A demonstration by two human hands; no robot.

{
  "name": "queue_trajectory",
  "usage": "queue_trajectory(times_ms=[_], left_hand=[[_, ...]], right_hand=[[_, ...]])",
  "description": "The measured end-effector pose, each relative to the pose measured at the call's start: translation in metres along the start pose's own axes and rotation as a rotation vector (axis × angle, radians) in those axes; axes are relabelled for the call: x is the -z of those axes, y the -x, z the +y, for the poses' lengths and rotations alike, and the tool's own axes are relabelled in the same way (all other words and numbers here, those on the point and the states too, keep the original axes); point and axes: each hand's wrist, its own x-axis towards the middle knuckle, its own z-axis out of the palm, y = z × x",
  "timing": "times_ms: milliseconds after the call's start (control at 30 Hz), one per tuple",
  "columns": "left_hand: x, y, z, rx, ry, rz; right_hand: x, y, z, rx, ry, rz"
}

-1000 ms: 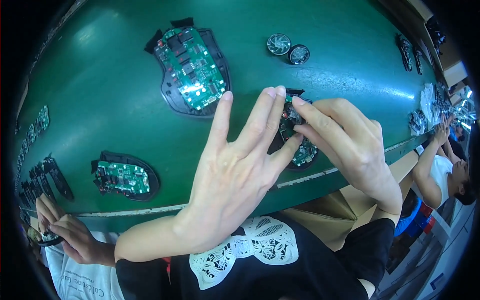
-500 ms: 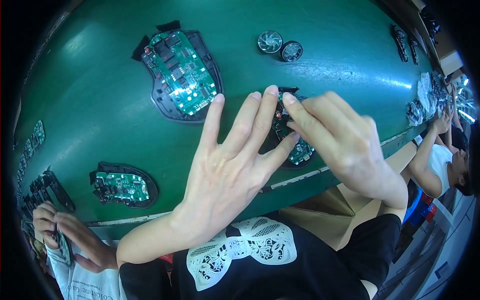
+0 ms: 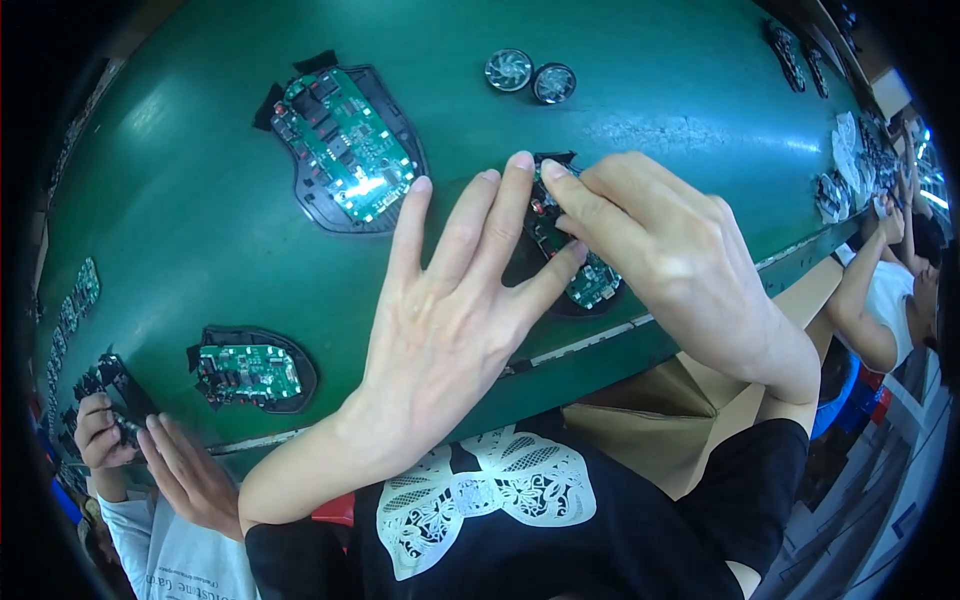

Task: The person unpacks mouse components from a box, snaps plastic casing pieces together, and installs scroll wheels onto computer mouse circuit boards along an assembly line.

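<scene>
Work continued at the board (image 3: 598, 287): left hand (image 3: 445, 300) stayed spread, thumb over it; right hand (image 3: 665, 240) stayed curled, grip unclear.

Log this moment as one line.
left hand: spread, thumb at circuit board | right hand: curled over same board | also: large cased board, two round parts

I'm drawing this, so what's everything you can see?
Table: one, green, middle
Handled board: one, green, near centre
Other shelled boards: two, green and black, left
Round parts: two, black and silver, top middle
Small boards: several, green, far left
Long parts: two, dark, upper right
Cardboard: count unclear, brown, right
Co-workers: at least two, pale tops, both edges
Lace bow: one, white, on chest
Left fingers: several, bare, centre
Right fingers: several, bare, centre right
</scene>
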Motion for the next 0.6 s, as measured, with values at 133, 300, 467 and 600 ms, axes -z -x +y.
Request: queue_trajectory(times_ms=[133, 300, 467, 600], left_hand=[[0.006, -0.002, -0.002, -0.026, -0.025, -0.017], [0.005, -0.004, -0.002, -0.045, -0.012, -0.004], [0.009, -0.007, 0.0, -0.058, -0.017, -0.007], [0.006, -0.005, -0.002, -0.064, -0.007, 0.029]], right_hand=[[0.004, -0.008, 0.007, 0.04, -0.036, -0.022], [0.021, -0.03, 0.023, 0.034, -0.12, -0.33], [-0.01, 0.012, 0.003, 0.064, 0.046, 0.033], [-0.025, 0.035, -0.006, 0.064, 0.205, 0.161]])
